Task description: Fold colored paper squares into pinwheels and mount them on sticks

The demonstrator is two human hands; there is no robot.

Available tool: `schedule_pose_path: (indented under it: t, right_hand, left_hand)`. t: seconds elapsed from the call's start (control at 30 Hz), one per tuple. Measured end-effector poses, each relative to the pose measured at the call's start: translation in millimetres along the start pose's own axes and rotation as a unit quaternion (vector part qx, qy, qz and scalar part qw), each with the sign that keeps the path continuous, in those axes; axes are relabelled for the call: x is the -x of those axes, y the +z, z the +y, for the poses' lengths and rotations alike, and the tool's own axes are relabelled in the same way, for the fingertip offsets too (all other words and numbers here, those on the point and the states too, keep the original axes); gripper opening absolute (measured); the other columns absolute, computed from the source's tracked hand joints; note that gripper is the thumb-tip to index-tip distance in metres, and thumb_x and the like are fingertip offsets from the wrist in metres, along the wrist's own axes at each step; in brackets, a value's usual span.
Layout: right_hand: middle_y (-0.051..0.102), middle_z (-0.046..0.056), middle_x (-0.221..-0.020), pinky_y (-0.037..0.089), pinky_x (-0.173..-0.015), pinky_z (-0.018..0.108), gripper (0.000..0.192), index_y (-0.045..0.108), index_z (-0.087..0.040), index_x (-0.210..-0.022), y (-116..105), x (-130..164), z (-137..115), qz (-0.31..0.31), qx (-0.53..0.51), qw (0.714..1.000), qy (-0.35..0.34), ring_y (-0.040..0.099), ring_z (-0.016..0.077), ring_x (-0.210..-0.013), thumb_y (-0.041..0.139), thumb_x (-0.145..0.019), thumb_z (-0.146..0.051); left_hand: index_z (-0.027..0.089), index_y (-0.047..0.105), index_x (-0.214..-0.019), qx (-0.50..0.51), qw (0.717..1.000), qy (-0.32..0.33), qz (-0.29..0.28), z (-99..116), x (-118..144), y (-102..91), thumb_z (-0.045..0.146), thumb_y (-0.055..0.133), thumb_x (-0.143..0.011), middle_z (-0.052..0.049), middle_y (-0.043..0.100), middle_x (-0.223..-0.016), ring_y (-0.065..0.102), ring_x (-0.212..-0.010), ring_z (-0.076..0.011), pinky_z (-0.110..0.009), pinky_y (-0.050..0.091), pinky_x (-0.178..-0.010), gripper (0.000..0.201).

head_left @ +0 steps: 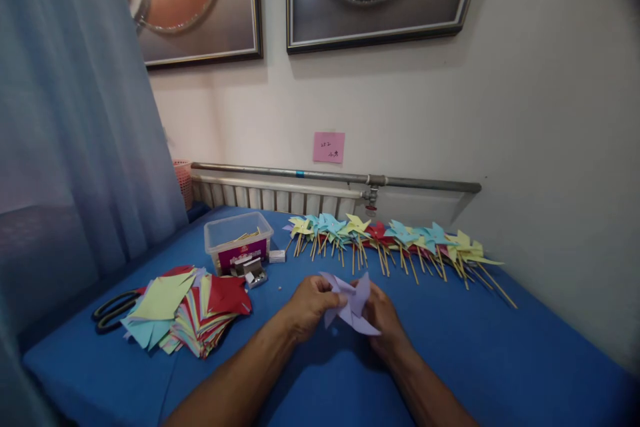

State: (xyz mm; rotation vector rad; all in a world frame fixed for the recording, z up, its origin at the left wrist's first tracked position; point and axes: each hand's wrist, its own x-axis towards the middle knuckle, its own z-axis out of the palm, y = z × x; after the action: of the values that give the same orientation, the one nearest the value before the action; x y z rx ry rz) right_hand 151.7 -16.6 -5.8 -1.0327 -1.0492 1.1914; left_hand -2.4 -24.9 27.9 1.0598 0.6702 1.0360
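A lavender paper pinwheel (357, 320) is held up over the blue cloth, its blades folded in toward the middle. My left hand (313, 307) grips it from the left, with the thumb pressed near its centre. Behind its right side is my right hand (384, 320), the fingers curled against the paper and partly hidden by it. No stick shows on this pinwheel. To the left lies a pile of cut paper sheets (165, 297) in yellow, blue, red and other colours. Black-handled scissors (107, 313) stick out from beside the pile.
A clear plastic tub (237, 227) holds thin sticks. Small boxes (255, 273) lie in front of it. Several finished pinwheels (403, 232) on sticks line the wall side. A metal pipe (325, 175) runs behind, and a blue curtain (95, 100) hangs at left.
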Motion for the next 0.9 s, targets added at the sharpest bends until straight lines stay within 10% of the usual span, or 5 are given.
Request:
schedule_pose_path:
  t: [0.2, 0.9]
  right_hand:
    - [0.075, 0.006, -0.085, 0.052, -0.067, 0.031, 0.046, 0.070, -0.020, -0.086, 13.1, 10.4, -5.7, -0.077, -0.059, 0.995, 0.017, 0.068, 0.0216, -0.075, 0.069, -0.077, -0.065]
    - [0.074, 0.004, -0.072, 0.046, -0.060, 0.027, 0.037, 0.077, -0.014, -0.091, 11.9, 4.8, 9.4, -0.040, 0.040, 0.998, 0.029, 0.064, 0.0190, -0.065, 0.075, -0.066, -0.042]
  left_hand:
    - [0.015, 0.060, -0.059, -0.051, 0.982, -0.031, 0.181, -11.6, -20.8, -23.1, 0.023, 0.082, -0.054, -0.002, 0.060, -0.051, 0.051, -0.044, -0.0115, -0.023, 0.037, -0.047, 0.024]
    - [0.014, 0.062, -0.061, -0.113, 0.984, -0.040, 0.134, -23.2, -18.0, -18.8, 0.028, 0.078, -0.055, 0.001, 0.058, -0.051, 0.047, -0.045, -0.0091, -0.021, 0.032, -0.046, 0.022]
